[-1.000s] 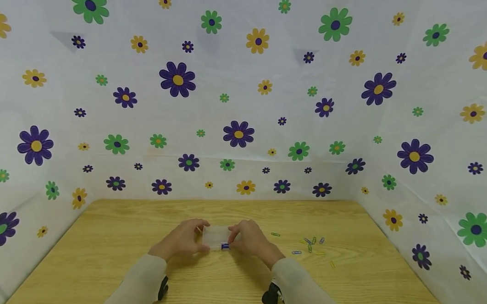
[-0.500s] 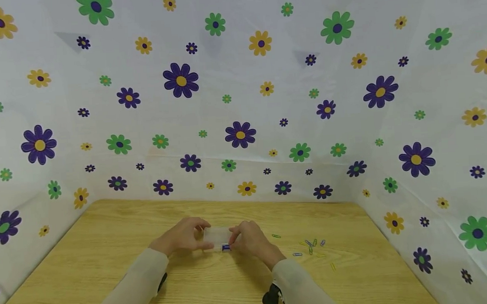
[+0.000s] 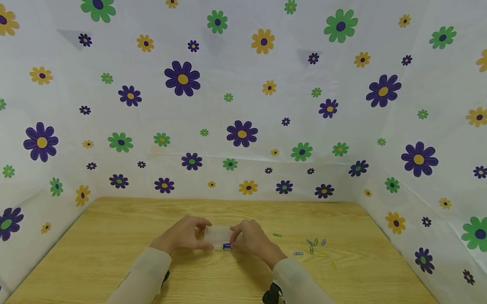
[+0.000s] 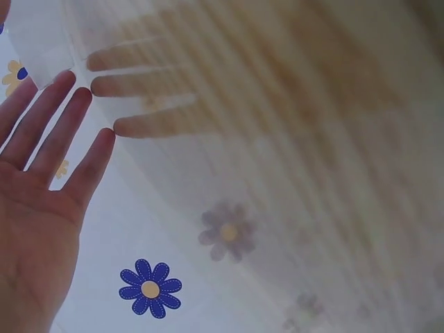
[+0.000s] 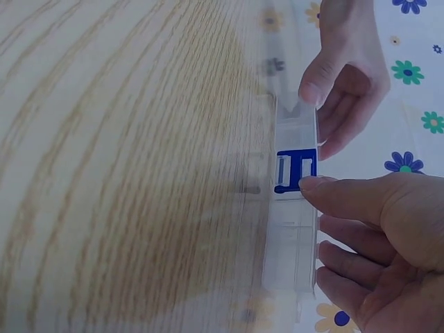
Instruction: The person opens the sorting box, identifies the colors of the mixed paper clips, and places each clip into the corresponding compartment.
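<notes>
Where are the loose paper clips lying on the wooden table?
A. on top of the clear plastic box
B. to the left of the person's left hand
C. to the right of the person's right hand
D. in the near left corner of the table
C: the coloured paper clips lie scattered on the table beyond the right hand, which holds the clear plastic box with the left hand.

box contents: unreadable | paper clips point(image 3: 311, 246): too small to count
</notes>
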`<action>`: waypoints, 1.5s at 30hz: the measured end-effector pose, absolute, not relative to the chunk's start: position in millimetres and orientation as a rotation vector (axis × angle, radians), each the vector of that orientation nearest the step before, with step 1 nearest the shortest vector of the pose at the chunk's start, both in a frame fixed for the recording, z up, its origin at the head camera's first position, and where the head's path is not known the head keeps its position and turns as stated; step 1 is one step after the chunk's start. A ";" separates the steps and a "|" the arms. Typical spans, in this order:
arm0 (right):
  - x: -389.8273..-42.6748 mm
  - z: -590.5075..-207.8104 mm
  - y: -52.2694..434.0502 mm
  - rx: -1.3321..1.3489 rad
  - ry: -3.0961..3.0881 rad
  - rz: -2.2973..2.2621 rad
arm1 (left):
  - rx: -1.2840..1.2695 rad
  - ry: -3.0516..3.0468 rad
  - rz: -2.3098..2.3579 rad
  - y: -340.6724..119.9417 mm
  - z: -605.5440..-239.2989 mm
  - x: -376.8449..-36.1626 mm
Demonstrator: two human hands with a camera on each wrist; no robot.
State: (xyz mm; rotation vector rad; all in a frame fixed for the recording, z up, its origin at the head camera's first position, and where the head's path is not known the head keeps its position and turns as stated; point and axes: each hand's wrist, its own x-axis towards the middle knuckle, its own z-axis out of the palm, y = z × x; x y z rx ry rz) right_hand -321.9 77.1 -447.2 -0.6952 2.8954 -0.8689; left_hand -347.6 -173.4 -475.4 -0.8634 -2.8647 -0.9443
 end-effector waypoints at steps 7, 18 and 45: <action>-322.6 -445.4 75.1 -0.687 2.888 -0.875 | -0.822 -2.887 -0.979 -174.0 -473.2 -345.5; -323.3 -441.6 72.9 -0.734 2.921 -0.869 | -0.829 -2.838 -1.037 -175.8 -476.2 -349.6; -322.3 -443.5 72.9 -0.699 2.888 -0.909 | -0.760 -2.898 -1.109 -171.5 -475.5 -350.4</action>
